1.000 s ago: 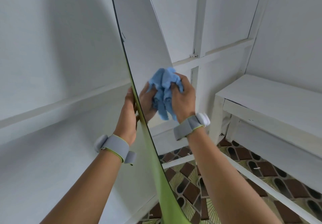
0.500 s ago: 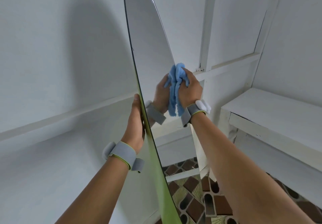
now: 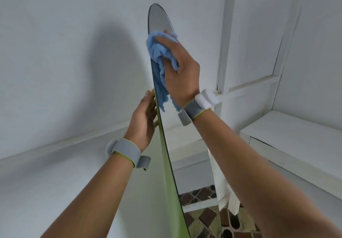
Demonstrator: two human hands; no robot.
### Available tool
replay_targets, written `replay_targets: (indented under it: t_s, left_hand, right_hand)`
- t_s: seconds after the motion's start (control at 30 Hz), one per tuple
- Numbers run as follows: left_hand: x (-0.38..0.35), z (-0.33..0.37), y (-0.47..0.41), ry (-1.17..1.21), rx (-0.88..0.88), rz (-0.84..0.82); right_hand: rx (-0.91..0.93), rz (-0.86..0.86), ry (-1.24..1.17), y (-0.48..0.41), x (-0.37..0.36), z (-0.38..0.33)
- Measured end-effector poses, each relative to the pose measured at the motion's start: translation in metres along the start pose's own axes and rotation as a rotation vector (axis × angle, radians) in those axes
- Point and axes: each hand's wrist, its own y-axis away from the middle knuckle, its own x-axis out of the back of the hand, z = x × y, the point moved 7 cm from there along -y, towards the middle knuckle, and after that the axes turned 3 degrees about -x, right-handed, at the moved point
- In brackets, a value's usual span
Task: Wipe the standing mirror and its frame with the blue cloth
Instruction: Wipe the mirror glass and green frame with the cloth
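White walls; blue cloth now higher on mirror.

no readable text, labels or numbers anywhere

Tall, narrow mirror with rounded top and green frame, upright, bunched blue cloth against its upper glass

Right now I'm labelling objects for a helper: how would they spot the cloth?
Find the tall mirror with the green frame standing edge-on mid-picture. Near its rounded top, the right hand presses a crumpled cloth against the glass. It is the only blue, fluffy thing among white walls.
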Motion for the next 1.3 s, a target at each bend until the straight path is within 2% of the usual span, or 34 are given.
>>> replay_targets:
  t_s: [0.1, 0.2, 0.37, 0.5, 0.63, 0.8, 0.97, 1.03, 1.1, 1.3]
  left_hand:
    - [-0.008, 0.011, 0.0, -0.024, 0.003, -0.045]
    - [-0.008, 0.013, 0.002, -0.031, -0.006, -0.015]
    - [-0.001, 0.012, 0.006, -0.031, 0.013, 0.016]
    - [-0.007, 0.011, 0.01, -0.059, -0.002, -0.018]
    - [-0.013, 0.001, 0.016, 0.01, 0.025, -0.028]
    - [-0.013, -0.003, 0.024, 0.062, 0.011, -0.015]
    - [-0.005, -0.026, 0.033, -0.009, 0.07, 0.033]
    - [-0.001, -0.043, 0.044, -0.034, 0.108, 0.019]
    - [0.002, -0.054, 0.05, -0.023, 0.137, 0.032]
    - [0.004, -0.06, 0.048, 0.026, 0.212, 0.02]
  right_hand:
    - [-0.065, 0.047, 0.055, -0.062, -0.004, -0.003]
    - [-0.159, 0.028, 0.122, -0.095, -0.012, 0.006]
    - [-0.375, -0.027, 0.293, -0.08, -0.013, 0.044]
    - [-0.539, 0.031, 0.204, -0.034, 0.009, 0.068]
    - [-0.781, 0.049, 0.31, 0.03, 0.031, 0.106]
    - [-0.987, -0.024, 0.266, 0.149, 0.055, 0.15]
    - [-1.13, -0.095, 0.272, 0.229, 0.074, 0.155]
    - [-1.127, -0.081, 0.271, 0.246, 0.075, 0.142]
    - [-1.056, -0.018, 0.163, 0.251, 0.067, 0.113]
    - [-0.493, 0.064, -0.166, 0.17, 0.013, -0.007]
